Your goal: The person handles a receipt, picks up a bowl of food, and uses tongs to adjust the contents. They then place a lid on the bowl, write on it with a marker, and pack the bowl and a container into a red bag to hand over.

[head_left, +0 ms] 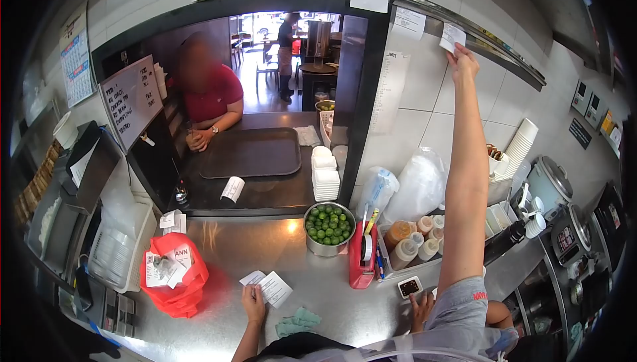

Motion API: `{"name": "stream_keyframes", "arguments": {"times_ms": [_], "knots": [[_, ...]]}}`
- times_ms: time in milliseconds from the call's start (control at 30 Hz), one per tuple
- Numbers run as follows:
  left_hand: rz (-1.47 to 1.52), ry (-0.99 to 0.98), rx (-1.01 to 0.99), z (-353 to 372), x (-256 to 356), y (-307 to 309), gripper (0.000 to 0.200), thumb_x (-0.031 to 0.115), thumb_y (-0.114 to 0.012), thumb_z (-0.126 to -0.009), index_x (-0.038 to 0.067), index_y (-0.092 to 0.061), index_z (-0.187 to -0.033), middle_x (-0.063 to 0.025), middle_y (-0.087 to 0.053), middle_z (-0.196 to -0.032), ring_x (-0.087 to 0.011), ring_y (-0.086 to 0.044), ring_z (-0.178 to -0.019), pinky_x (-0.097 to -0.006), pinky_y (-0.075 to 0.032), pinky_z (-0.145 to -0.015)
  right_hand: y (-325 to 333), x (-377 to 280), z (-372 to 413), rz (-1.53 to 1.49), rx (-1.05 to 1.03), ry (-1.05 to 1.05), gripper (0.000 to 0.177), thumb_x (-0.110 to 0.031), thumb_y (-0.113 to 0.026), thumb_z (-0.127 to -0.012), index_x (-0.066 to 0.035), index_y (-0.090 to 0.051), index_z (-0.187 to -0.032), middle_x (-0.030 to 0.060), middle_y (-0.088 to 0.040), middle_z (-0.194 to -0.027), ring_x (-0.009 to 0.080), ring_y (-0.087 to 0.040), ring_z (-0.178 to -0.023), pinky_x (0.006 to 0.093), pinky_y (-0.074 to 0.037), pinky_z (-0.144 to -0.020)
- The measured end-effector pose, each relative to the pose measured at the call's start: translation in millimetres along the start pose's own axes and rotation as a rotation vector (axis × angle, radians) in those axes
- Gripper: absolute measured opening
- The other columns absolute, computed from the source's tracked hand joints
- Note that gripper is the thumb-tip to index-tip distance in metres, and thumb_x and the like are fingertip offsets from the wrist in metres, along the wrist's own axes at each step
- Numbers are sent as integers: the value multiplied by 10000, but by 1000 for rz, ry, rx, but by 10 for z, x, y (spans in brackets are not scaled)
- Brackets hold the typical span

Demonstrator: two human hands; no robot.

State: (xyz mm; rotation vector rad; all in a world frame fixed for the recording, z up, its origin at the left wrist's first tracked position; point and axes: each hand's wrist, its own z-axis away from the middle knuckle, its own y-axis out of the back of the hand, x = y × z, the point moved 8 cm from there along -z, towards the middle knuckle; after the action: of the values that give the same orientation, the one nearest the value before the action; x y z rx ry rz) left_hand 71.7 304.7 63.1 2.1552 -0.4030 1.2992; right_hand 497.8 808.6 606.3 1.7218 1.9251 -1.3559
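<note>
My left hand (254,303) is closed on paper slips (275,289) with printed lines, low over the steel counter. Raised high at the right, my right hand (462,63) pinches a small white order slip (452,37) at the metal rail (491,27) on the wall. Beside my left hand lies a crumpled green cloth (298,322). A red plastic bag (174,276) with papers on top stands farther left. Under my raised arm, a co-worker's hand (421,310) rests by a small dish of dark sauce (409,287).
A bowl of green citrus fruits (329,230), a red tape dispenser (362,259) and several sauce bottles (403,254) line the counter's back. Beyond the pass-through window, a person in a red shirt (209,96) leans by a dark tray (251,153). White containers (326,179) are stacked on the ledge.
</note>
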Motion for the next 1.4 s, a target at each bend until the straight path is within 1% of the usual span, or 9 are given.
{"name": "stream_keyframes", "arguments": {"times_ms": [433, 567, 633, 700, 800, 867, 1000, 1200, 1400], "knots": [[54, -42, -24, -15, 30, -9, 153, 120, -522, -871, -11, -534, -793, -141, -528, -784, -260, -518, -695, -340, -406, -622, -488, -167, 350, 45, -340, -51, 447, 146, -374, -757, 53, -512, -1172, 176, -492, -1211, 258, -544, -988, 301, -481, -854], [-9, -28, -3, -87, 292, 142, 149, 116, -528, -865, -12, -536, -789, -142, -526, -764, -263, -518, -681, -344, -399, -614, -568, 22, -317, 324, -390, 85, 403, 41, -451, -803, 19, -504, -1201, 169, -473, -1246, 280, -484, -1130, 359, -419, -943], [11, -57, 88, -219, 631, 365, 138, 107, -539, -860, -18, -546, -801, -141, -534, -775, -243, -525, -687, -329, -399, -609, -667, -390, 48, 823, -245, 313, 373, -77, -510, -835, -48, -530, -1206, 178, -476, -1249, 279, -428, -1201, 380, -350, -991], [92, -102, 173, -372, 1064, 613, 126, 94, -552, -854, -23, -553, -808, -134, -542, -787, -215, -530, -698, -309, -398, -603, -960, -1015, 1078, 695, -206, 460, 314, -202, -582, -824, -135, -611, -1129, 104, -544, -1208, 216, -459, -1164, 359, -314, -1006], [173, -282, 298, -589, 1811, 960, 86, 42, -589, -826, -23, -551, -786, -99, -533, -769, -155, -499, -674, -265, -383, -577, -1627, -1082, 2629, 233, -1092, 284, 233, -234, -567, -840, -86, -655, -997, 56, -575, -1149, 193, -477, -1115, 345, -360, -973], [190, -325, 332, -676, 2140, 1124, 84, 39, -595, -824, -10, -547, -776, -68, -506, -748, -116, -458, -651, -217, -354, -574, -1665, -888, 3732, 221, -1607, 95, 297, -294, -570, -850, -68, -649, -1025, 61, -455, -1298, 214, -404, -1211, 395, -322, -992], [320, -452, 411, -731, 2579, 1252, 85, 45, -603, -823, -2, -548, -779, -51, -501, -764, -111, -459, -672, -214, -358, -600, -1309, -829, 5103, 74, -2107, 230, 172, -218, -635, -807, -169, -700, -959, 151, -308, -1406, 330, -214, -1322, 454, -134, -1070], [245, -526, 451, -724, 2700, 1215, 85, 32, -612, -814, 1, -547, -769, -69, -516, -777, -138, -477, -699, -235, -374, -630, -1282, -823, 5210, -16, -1907, -168, 206, -161, -681, -768, -43, -652, -935, 148, -344, -1366, 269, -325, -1260, 390, -286, -1015], [206, -543, 465, -655, 2795, 1161, 80, 18, -630, -796, -3, -558, -768, -81, -540, -762, -162, -504, -707, -247, -395, -642, -1140, -752, 5236, 143, -1783, 13, 305, -199, -687, -763, 14, -594, -959, 116, -460, -1140, 239, -461, -1085, 342, -371, -920]]}}
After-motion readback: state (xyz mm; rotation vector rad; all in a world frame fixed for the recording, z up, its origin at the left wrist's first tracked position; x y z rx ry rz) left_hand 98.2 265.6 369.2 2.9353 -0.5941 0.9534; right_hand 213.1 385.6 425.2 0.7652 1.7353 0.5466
